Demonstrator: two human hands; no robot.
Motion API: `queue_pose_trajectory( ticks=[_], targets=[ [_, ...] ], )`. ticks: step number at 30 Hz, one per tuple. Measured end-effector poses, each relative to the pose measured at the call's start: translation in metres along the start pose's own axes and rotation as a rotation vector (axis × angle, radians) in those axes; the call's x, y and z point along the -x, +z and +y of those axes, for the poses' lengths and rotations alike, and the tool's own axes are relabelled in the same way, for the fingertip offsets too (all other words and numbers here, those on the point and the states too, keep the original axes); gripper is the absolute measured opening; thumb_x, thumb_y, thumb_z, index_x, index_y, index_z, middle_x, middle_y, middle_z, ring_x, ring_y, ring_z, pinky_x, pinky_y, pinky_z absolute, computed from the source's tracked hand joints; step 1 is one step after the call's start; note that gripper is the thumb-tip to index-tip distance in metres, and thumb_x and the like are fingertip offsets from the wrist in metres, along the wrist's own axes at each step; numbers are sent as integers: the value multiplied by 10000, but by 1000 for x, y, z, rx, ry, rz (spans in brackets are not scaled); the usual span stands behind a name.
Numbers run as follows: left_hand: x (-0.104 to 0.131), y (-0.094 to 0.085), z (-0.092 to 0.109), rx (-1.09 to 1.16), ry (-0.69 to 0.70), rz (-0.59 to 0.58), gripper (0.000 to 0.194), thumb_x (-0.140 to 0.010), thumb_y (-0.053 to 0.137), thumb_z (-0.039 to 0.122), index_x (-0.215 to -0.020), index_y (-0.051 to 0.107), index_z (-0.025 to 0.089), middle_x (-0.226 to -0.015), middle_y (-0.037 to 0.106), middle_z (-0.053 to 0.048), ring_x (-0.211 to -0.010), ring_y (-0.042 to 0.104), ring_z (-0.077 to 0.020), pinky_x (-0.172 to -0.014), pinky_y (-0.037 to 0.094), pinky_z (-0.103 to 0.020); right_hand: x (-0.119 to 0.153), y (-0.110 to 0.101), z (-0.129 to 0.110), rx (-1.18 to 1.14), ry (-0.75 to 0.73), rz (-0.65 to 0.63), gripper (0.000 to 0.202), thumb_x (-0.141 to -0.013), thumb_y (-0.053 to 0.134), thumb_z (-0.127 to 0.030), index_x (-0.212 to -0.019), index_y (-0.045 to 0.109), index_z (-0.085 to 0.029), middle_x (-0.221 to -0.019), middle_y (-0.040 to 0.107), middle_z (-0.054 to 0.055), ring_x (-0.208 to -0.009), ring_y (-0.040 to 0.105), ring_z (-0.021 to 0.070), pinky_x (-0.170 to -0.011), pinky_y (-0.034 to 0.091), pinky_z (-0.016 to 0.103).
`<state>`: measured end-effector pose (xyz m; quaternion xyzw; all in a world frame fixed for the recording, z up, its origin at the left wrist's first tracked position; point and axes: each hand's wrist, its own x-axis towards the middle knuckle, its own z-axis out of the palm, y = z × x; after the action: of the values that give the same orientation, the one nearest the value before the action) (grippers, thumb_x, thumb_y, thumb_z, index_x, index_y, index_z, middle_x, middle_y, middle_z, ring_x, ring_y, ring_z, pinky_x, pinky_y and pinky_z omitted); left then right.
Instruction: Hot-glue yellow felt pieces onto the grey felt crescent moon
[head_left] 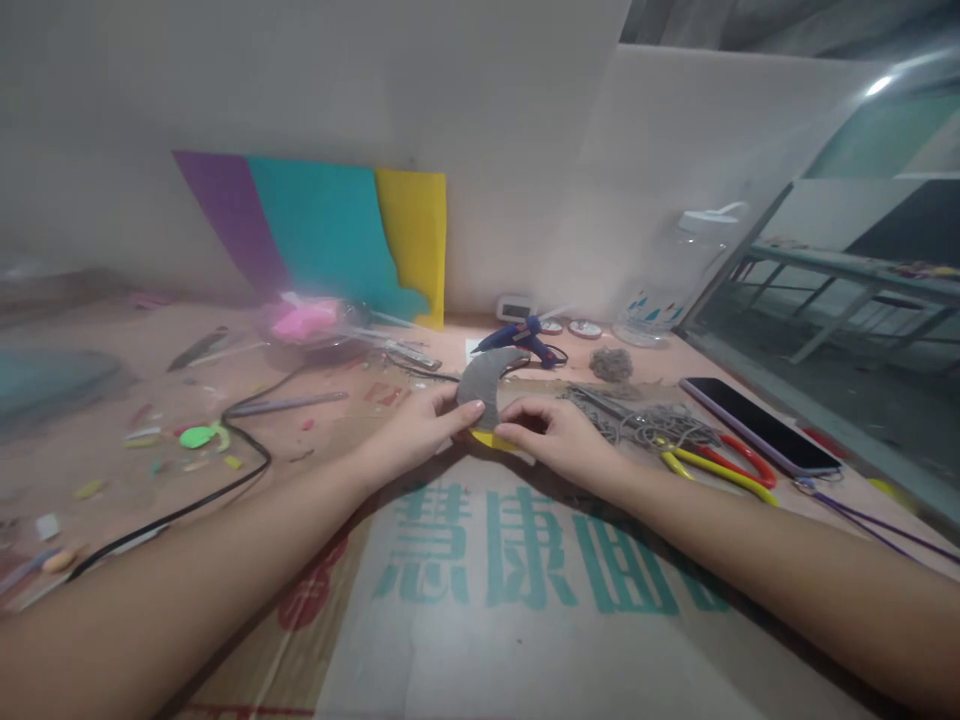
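A grey crescent-shaped piece [480, 385] with a yellow patch at its lower end is held up over the middle of the table. My left hand [431, 425] pinches it from the left, thumb lying on its grey face. From the right, my right hand [551, 435] grips its lower edge near the yellow part, with fingers curled and thumb beneath. Just behind the piece lies a blue hot glue gun [517, 335]. Under both hands is a flattened printed sack [450, 640] with green characters.
Right of my hands are tangled grey yarn [679, 425], scissors with red and yellow handles [720, 475] and a phone [761, 425]. A bottle [652, 280] and a grey yarn ball [611, 364] stand behind. Scraps and a black cord [247, 475] lie left; coloured sheets [322, 230] lean against the wall.
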<state>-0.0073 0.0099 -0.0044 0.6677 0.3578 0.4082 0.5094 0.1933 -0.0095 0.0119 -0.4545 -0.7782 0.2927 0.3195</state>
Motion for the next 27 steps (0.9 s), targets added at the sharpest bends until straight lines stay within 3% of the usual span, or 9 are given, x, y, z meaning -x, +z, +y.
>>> queue_pose_trajectory(
  ticks=[5, 9, 12, 16, 20, 24, 27],
  targets=[
    [0, 0, 0, -59, 2, -11, 439, -799, 632, 569, -833, 653, 132, -727, 625, -24, -646, 560, -142, -618, 441, -249, 1, 0, 1, -31, -7, 19, 170, -840, 597, -296, -788, 697, -169, -733, 679, 2, -667, 581, 136, -628, 420, 247],
    [0, 2, 0, 19, -17, 22, 480, -778, 623, 628, -794, 635, 148, -685, 621, -19, -627, 575, -146, -622, 454, -257, -1, -1, 4, -88, 18, 56, 175, -825, 589, -305, -774, 682, -165, -718, 665, 5, -647, 574, 141, -598, 415, 248],
    [1, 2, -2, 35, -42, 48, 439, -798, 624, 591, -790, 625, 151, -678, 619, -15, -624, 571, -140, -625, 456, -255, -2, -1, 6, -115, 33, 62, 182, -821, 593, -323, -778, 678, -169, -704, 656, 7, -630, 569, 145, -581, 418, 249],
    [1, 0, -4, -87, -39, -1, 353, -790, 681, 482, -870, 660, 139, -767, 644, -26, -659, 565, -139, -627, 446, -251, 1, -1, 5, -89, 8, 51, 193, -840, 585, -329, -793, 687, -172, -728, 662, 10, -670, 580, 156, -613, 434, 254],
    [1, -1, -2, -64, -43, 19, 315, -794, 678, 447, -894, 683, 148, -749, 650, -25, -657, 562, -141, -630, 436, -251, 3, -2, 3, -124, -17, 50, 369, -930, 456, -413, -833, 707, -160, -759, 661, 29, -688, 577, 161, -616, 425, 262],
    [0, -2, 2, -5, -62, 19, 294, -780, 683, 438, -868, 687, 157, -694, 638, -12, -647, 560, -141, -629, 426, -249, 0, -4, 9, -285, 49, 154, 421, -948, 430, -493, -1049, 668, -161, -898, 662, 45, -584, 519, 118, -504, 394, 240],
    [0, -2, 4, -57, -74, 28, 307, -786, 671, 439, -858, 680, 141, -721, 645, -23, -666, 566, -150, -637, 428, -258, -4, -7, 14, -324, 109, 292, 304, -890, 559, -447, -1019, 620, -178, -802, 628, 2, -485, 438, 88, -440, 349, 223]
  ],
)
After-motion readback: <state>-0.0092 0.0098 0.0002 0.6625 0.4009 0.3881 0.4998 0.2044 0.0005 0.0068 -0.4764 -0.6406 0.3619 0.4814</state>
